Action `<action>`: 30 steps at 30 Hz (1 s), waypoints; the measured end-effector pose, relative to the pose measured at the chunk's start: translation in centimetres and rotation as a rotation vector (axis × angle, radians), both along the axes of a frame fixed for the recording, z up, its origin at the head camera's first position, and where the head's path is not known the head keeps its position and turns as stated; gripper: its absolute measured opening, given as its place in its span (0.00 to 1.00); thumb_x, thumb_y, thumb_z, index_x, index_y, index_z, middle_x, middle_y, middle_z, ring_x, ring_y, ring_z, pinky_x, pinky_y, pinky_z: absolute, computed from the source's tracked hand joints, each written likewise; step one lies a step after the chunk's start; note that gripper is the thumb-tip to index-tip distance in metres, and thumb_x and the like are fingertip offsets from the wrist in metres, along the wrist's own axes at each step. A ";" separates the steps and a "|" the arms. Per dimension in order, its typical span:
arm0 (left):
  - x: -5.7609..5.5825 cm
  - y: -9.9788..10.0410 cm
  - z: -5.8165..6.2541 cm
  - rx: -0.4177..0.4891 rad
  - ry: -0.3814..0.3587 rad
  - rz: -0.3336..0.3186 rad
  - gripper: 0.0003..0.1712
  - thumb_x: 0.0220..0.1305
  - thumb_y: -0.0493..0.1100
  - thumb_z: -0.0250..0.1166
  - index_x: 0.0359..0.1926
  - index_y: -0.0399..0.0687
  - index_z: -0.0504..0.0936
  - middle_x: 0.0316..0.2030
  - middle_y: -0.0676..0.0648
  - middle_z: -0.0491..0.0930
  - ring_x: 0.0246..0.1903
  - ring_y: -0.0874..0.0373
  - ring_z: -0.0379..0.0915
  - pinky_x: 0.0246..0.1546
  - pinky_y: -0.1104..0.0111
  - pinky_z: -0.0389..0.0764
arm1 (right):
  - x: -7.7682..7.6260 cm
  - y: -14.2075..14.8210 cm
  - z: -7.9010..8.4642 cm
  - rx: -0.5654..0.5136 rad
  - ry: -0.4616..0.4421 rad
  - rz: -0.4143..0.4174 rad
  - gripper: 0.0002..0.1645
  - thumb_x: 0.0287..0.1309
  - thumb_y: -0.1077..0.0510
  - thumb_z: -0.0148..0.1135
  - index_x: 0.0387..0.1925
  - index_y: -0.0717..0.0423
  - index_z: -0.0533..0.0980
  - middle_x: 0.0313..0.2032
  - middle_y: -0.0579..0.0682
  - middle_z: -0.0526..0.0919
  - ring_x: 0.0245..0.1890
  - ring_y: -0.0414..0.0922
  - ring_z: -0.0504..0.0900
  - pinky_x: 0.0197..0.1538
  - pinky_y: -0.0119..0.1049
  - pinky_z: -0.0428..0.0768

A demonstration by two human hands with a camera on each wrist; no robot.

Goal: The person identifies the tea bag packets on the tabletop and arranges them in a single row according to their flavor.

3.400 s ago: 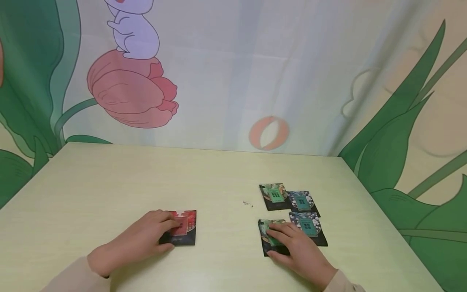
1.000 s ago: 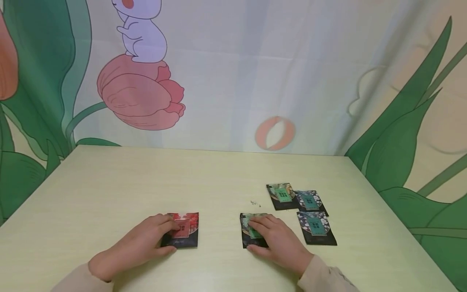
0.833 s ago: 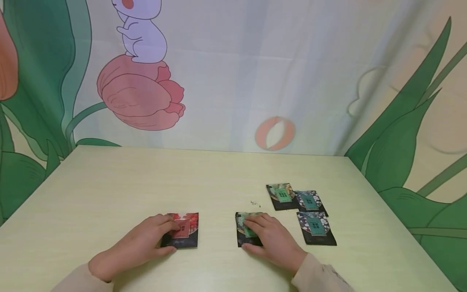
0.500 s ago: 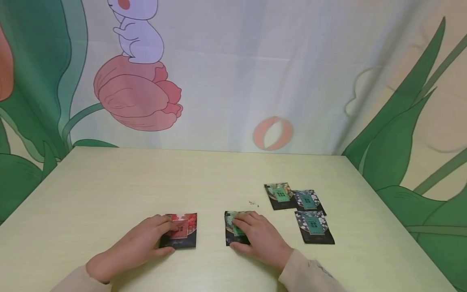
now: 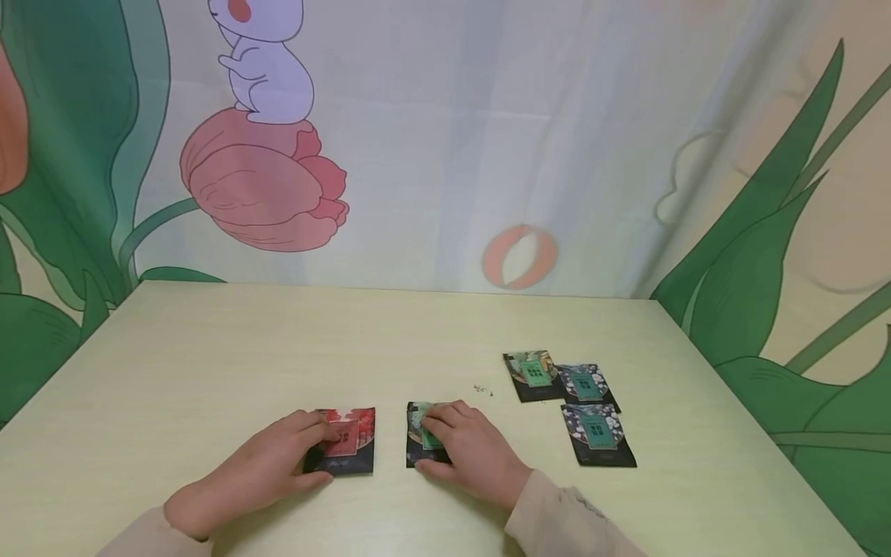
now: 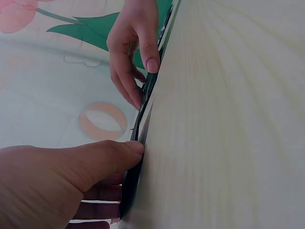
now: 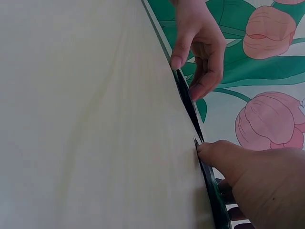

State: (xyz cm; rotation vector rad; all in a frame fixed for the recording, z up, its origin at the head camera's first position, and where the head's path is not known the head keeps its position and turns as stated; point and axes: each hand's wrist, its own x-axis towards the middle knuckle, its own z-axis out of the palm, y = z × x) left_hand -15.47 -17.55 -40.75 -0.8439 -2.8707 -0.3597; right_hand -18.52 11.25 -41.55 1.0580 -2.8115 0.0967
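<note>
A flat red-and-black sachet (image 5: 357,442) lies on the table at left centre. My left hand (image 5: 274,456) holds it, fingers over its face and thumb at its near edge; its left part is hidden. Just to its right, across a narrow gap, is a green-and-black sachet (image 5: 416,437). My right hand (image 5: 476,449) grips that one, fingertips on its green label and thumb along the near edge, covering its right side. In the left wrist view the left thumb (image 6: 128,149) sits at a dark sachet edge; the right wrist view shows the right thumb (image 7: 214,150) likewise.
At the right lie another green-and-black sachet (image 5: 532,375) and two blue floral sachets, one farther back (image 5: 586,384) and one nearer (image 5: 599,435). Small dark marks (image 5: 483,389) show on the pale table (image 5: 278,340). A printed curtain (image 5: 404,155) hangs behind.
My right hand has slid the green-and-black sachet left, away from the blue floral sachets, to beside the red one. My left hand has stayed on the red-and-black sachet.
</note>
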 end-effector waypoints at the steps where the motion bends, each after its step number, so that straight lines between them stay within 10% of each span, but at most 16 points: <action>1: 0.0 0.0 0.0 -0.001 -0.002 0.001 0.26 0.48 0.53 0.75 0.47 0.48 0.82 0.47 0.50 0.79 0.47 0.56 0.75 0.50 0.59 0.81 | 0.0 -0.2 0.0 0.000 -0.001 0.004 0.35 0.61 0.35 0.57 0.60 0.53 0.74 0.58 0.47 0.77 0.58 0.44 0.73 0.64 0.40 0.73; 30: -0.1 -0.1 0.0 0.014 -0.015 0.000 0.27 0.47 0.53 0.76 0.47 0.48 0.82 0.47 0.50 0.80 0.48 0.54 0.75 0.52 0.57 0.80 | 0.0 -3.2 0.4 0.031 -0.022 0.061 0.35 0.61 0.33 0.55 0.60 0.51 0.74 0.58 0.46 0.76 0.58 0.43 0.72 0.64 0.37 0.72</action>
